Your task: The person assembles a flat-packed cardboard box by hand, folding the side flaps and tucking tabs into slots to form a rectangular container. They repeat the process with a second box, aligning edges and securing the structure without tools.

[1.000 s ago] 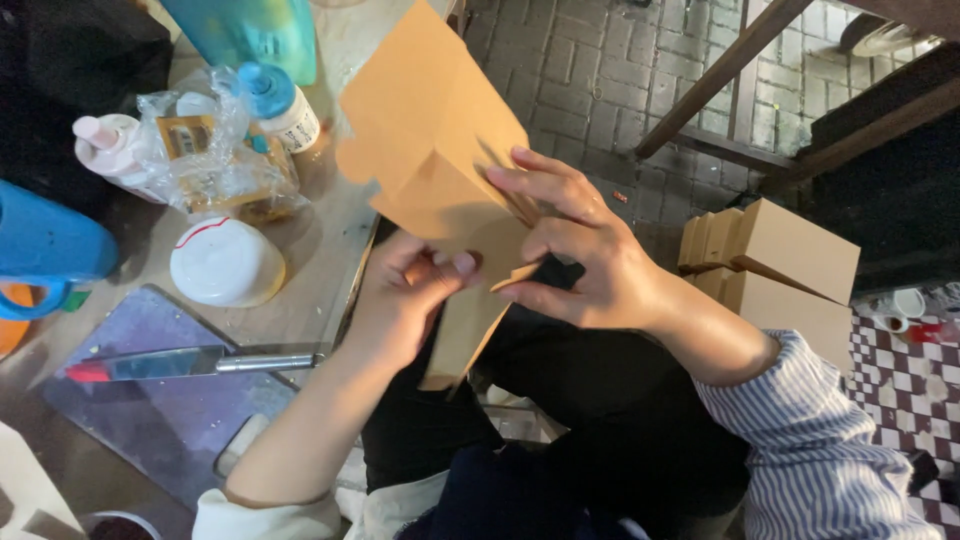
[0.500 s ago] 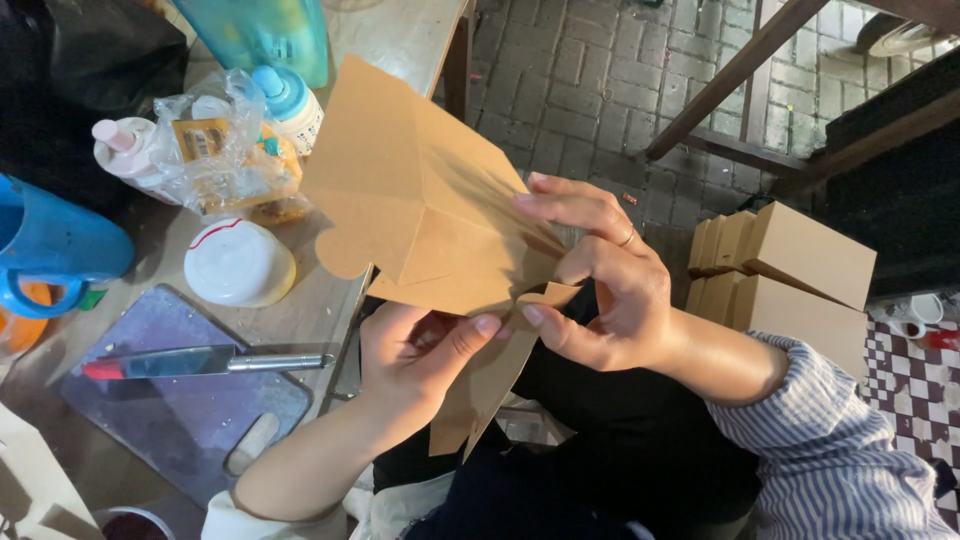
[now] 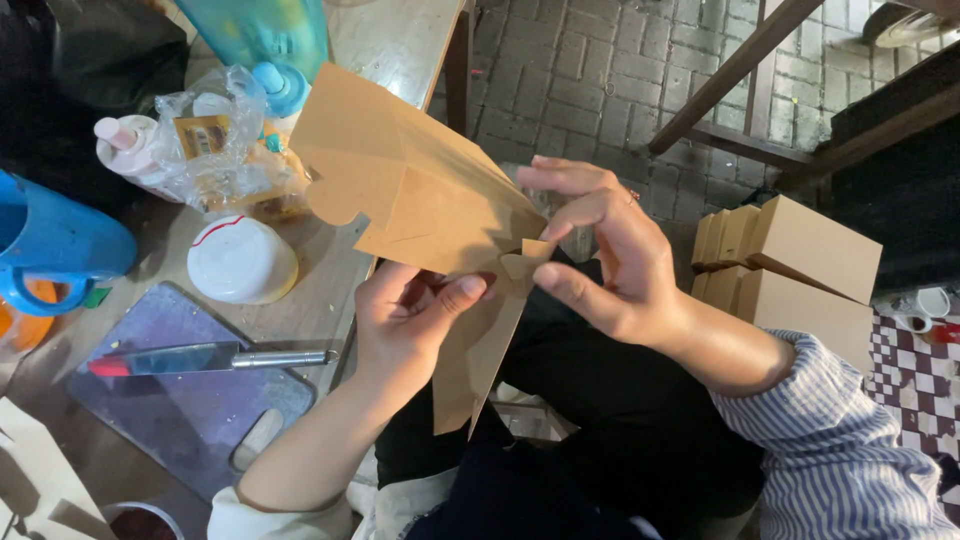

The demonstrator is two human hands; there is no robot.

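A flat brown cardboard box blank (image 3: pixel 420 200), partly folded, is held up over my lap. My left hand (image 3: pixel 405 325) grips its lower middle from underneath, thumb pressed on the front face. My right hand (image 3: pixel 600 255) pinches a small tab on the blank's right edge between thumb and fingers. A long panel of the cardboard hangs down between my hands toward my dark trousers.
A wooden table (image 3: pixel 395 40) on the left carries a knife (image 3: pixel 200 358) on a grey cutting board (image 3: pixel 180 410), a white lidded bowl (image 3: pixel 242 260), a plastic bag with bottles (image 3: pixel 205 145) and a blue jug (image 3: pixel 50 240). Folded brown boxes (image 3: pixel 800 265) are stacked at right on the brick floor.
The cardboard has been turned and lifted, its wide panel now pointing up left. My right hand has shifted from the blank's middle to a small tab at its right edge.
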